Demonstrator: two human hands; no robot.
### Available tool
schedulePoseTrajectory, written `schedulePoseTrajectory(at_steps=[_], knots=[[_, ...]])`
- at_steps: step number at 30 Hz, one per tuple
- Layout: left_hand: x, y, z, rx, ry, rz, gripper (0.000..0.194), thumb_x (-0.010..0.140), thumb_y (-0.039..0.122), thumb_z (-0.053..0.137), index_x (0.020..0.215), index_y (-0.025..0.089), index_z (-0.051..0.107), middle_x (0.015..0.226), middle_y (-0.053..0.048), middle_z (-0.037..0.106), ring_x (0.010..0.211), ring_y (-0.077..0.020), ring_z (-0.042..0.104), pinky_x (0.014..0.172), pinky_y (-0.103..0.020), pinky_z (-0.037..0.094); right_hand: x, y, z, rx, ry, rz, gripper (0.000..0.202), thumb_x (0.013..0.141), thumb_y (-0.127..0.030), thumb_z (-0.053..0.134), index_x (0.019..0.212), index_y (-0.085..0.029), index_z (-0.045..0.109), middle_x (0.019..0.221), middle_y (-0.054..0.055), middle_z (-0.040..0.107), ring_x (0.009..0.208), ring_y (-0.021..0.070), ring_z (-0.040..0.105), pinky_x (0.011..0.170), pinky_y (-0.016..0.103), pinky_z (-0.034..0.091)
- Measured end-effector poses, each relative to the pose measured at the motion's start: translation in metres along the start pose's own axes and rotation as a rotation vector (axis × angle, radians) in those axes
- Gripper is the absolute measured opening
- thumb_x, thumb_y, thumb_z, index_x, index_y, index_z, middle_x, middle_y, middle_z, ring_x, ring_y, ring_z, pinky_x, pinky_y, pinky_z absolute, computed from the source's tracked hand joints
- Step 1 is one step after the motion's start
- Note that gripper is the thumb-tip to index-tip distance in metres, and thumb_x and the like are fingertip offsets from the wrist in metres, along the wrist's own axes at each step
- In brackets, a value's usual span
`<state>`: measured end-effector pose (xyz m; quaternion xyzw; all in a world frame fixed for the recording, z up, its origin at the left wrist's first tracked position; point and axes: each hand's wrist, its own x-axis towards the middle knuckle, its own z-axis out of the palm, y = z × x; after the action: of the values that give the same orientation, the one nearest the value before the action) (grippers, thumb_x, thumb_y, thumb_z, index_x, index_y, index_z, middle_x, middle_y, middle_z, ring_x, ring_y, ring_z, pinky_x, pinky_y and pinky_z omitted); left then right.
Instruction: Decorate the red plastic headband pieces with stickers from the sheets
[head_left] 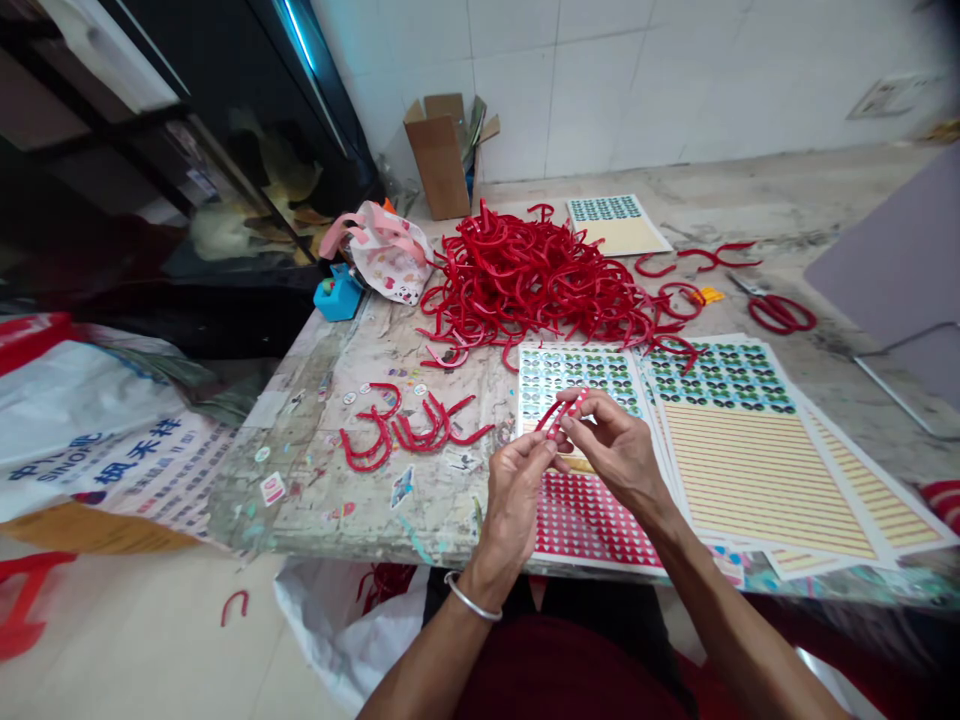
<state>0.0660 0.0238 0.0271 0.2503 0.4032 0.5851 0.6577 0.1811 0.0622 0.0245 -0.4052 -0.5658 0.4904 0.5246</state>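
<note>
A curved red band (551,413) is held between my two hands above the sticker sheets. My left hand (517,480), with a silver bangle at the wrist, pinches its lower end. My right hand (611,437) pinches a strip with white marks on red (576,402) against the band. Beneath my hands lies a sheet with red and white rows (592,525) and blue-green pictures at its top. A large heap of red curved bands (532,280) stands behind. Several more bands (367,440) lie loosely grouped to the left.
Striped sticker sheets (765,470) overlap at the right. Red-handled scissors (780,313) lie behind them. A blue container (337,295), a patterned bag (386,255) and a cardboard box (439,165) stand at the back left. Another sheet (619,235) is behind the heap.
</note>
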Motion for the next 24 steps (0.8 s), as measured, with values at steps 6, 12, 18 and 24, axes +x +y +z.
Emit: schedulePoseTrajectory(at_steps=[6, 12, 18, 24], knots=[[-0.0004, 0.0022, 0.0019, -0.005, -0.008, -0.002, 0.010, 0.078, 0.019, 0.061, 0.075, 0.013, 0.069, 0.068, -0.002, 0.063, 0.065, -0.0088, 0.054, 0.074, -0.022, 0.041, -0.0008, -0.0001, 0.0001, -0.080, 0.018, -0.032, 0.010, 0.081, -0.021, 0.059, 0.073, -0.018, 0.055, 0.106, 0.006, 0.055, 0.094, 0.0166, 0.059, 0.068, 0.026, 0.057], [0.0018, -0.0022, 0.0010, 0.068, 0.046, 0.039, 0.018, 0.079, 0.026, 0.062, 0.067, 0.012, 0.065, 0.065, -0.001, 0.060, 0.064, -0.0098, 0.054, 0.069, -0.022, 0.041, -0.0017, 0.0008, 0.0012, -0.139, 0.030, -0.095, 0.008, 0.082, -0.020, 0.058, 0.075, -0.019, 0.055, 0.106, 0.007, 0.057, 0.099, 0.0182, 0.058, 0.069, 0.027, 0.057], [0.0035, -0.0059, 0.0009, 0.233, 0.147, 0.096, 0.018, 0.078, 0.026, 0.061, 0.067, 0.013, 0.065, 0.062, -0.001, 0.061, 0.061, -0.0102, 0.054, 0.066, -0.022, 0.041, -0.0074, -0.0005, 0.0071, -0.328, 0.193, -0.205, 0.009, 0.081, -0.021, 0.058, 0.073, -0.019, 0.062, 0.096, 0.007, 0.065, 0.091, 0.0189, 0.063, 0.063, 0.027, 0.057], [0.0023, -0.0054, 0.0023, 0.270, 0.173, 0.118, 0.018, 0.078, 0.026, 0.060, 0.067, 0.013, 0.066, 0.063, -0.002, 0.063, 0.064, -0.0117, 0.056, 0.068, -0.024, 0.042, -0.0095, 0.0069, 0.0088, -0.516, 0.288, -0.334, 0.012, 0.081, -0.018, 0.059, 0.085, -0.024, 0.069, 0.089, 0.005, 0.071, 0.096, 0.0236, 0.064, 0.084, 0.040, 0.053]])
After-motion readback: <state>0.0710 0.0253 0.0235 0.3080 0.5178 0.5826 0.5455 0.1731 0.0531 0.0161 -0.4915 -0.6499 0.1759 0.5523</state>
